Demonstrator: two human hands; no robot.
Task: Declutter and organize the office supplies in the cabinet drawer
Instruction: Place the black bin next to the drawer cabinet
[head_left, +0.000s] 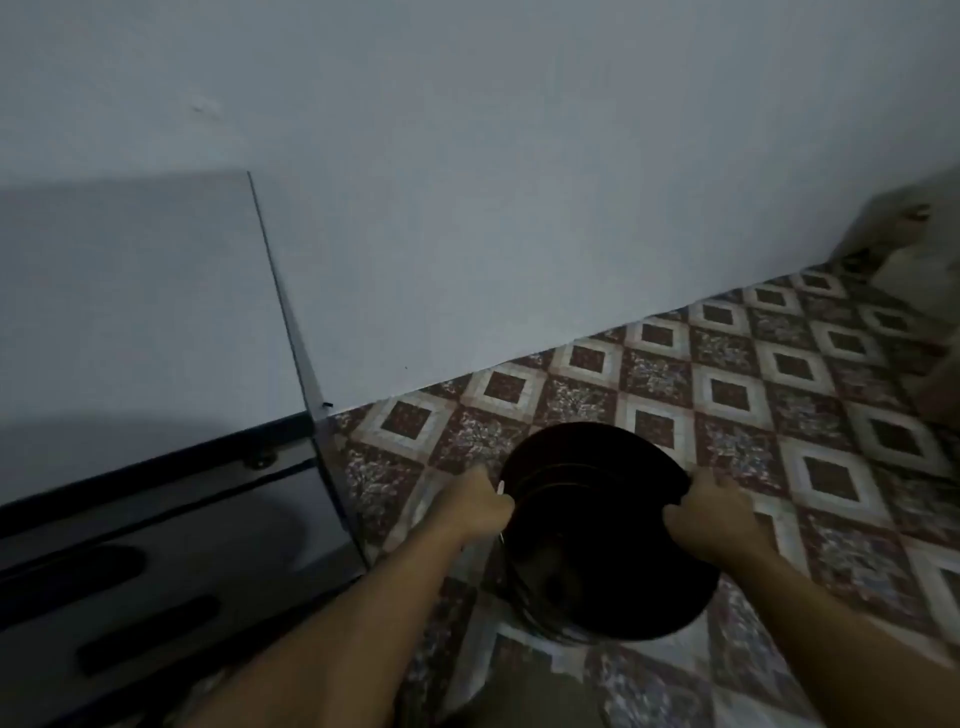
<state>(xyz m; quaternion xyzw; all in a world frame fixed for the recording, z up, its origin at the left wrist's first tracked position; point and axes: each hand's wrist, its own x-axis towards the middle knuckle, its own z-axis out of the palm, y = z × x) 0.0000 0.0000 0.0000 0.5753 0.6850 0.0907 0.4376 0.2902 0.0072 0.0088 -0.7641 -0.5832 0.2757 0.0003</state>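
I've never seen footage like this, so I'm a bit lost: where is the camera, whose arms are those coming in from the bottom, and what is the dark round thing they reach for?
There is no machine here. A person wears one wide-angle camera on the head, looking forward and down, so the arms are the wearer's own. The left hand and the right hand each curl their fingers over opposite sides of the rim of a dark round bucket. It is down at the patterned tiled floor. Its inside is too dark to show any contents. To the left stands a grey cabinet with dark slot handles on its front, against a pale wall. No office supplies show in this view.
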